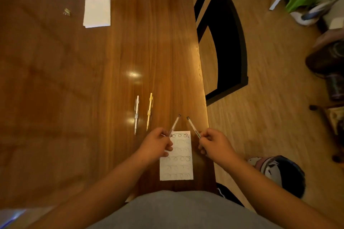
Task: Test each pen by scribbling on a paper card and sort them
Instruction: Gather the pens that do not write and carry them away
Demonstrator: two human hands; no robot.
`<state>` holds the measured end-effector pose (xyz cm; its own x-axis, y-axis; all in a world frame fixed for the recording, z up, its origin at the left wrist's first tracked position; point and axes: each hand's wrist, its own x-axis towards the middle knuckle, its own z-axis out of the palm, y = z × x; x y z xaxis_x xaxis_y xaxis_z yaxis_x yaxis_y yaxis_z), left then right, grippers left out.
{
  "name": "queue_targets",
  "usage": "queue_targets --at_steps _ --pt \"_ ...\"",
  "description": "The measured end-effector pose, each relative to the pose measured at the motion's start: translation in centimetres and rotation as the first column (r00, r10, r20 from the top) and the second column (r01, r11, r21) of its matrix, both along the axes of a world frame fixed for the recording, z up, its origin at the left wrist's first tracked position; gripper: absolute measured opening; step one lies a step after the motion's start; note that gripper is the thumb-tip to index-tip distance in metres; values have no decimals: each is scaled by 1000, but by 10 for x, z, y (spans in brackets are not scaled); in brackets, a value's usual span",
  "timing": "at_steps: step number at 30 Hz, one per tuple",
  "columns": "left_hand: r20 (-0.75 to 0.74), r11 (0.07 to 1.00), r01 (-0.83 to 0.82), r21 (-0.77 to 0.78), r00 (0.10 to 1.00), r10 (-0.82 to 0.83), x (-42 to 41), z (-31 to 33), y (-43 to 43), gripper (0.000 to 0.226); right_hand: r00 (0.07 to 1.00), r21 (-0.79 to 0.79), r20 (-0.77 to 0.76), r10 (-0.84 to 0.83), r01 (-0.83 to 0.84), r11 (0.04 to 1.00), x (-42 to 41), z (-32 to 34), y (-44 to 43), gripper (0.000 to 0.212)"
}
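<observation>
Above a scribbled card [176,156] on a wooden table [74,80], each hand pinches a pen. The left hand [155,145] tilts its pen [175,125] up-right; the right hand [214,143] tilts its pen [192,126] up-left. Two pens [136,113] lie lengthwise left of the card.

— What do the hands hold?
— The left hand [155,143] pinches one clear pen [174,125], the right hand [214,143] another pen [193,128]; both tilt up over the scribbled paper card [178,165].
— Beyond the fingers [168,148]?
— A white pen [136,113] and a yellow pen [149,110] lie side by side on the worktop [74,80].
</observation>
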<state>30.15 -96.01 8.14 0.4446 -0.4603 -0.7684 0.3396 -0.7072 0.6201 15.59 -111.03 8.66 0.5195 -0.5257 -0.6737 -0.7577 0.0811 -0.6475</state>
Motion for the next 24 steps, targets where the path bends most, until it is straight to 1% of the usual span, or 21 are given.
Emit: queue_targets --at_steps 2,6,10,14,17,21,24 --pt "-85 998 -68 -7 994 67 -14 5 14 15 999 33 -28 23 -22 999 -17 2 6 15" --pt "-123 988 -155 -20 981 152 -48 13 41 16 993 116 -29 111 -107 988 -49 5 13 22" --pt "-130 942 -336 -21 935 331 -93 19 59 17 971 110 -27 236 -231 967 -74 9 17 18" --pt "-90 869 -493 -37 868 489 -141 25 80 20 914 93 -18 404 -401 911 -91 14 22 16" --pt "-76 778 -627 -38 778 624 -174 26 104 20 848 57 -6 530 -529 847 -96 15 32 14" --pt "-30 599 -801 6 599 801 -219 24 155 18 732 52 17 681 -681 731 -90 13 67 13" --pt "7 438 -899 23 438 899 -257 24 205 16 592 48 46 805 -806 590 -76 14 109 12"
